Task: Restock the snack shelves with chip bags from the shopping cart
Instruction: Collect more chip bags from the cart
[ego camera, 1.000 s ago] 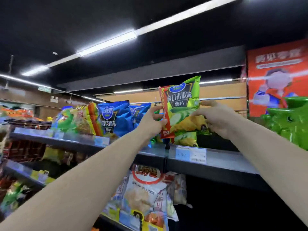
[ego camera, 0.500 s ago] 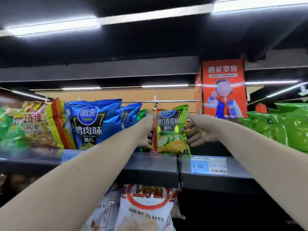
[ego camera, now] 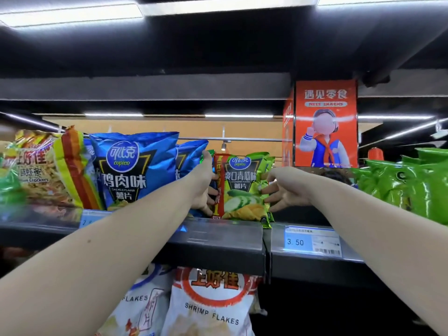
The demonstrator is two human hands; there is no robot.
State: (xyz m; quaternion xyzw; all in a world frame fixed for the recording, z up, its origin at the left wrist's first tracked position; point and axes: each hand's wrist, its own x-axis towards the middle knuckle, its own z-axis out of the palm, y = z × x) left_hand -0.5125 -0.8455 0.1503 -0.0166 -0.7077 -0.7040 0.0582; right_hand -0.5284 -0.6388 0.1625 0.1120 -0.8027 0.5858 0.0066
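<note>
The green chip bag (ego camera: 242, 187) stands upright at the front lip of the top shelf (ego camera: 218, 241), beside the blue chip bags (ego camera: 135, 170). The left hand (ego camera: 204, 187) grips its left edge. The right hand (ego camera: 286, 190), fingers spread, touches its right edge. Advised: seat the base fully behind the lip, label forward, before releasing.
</note>
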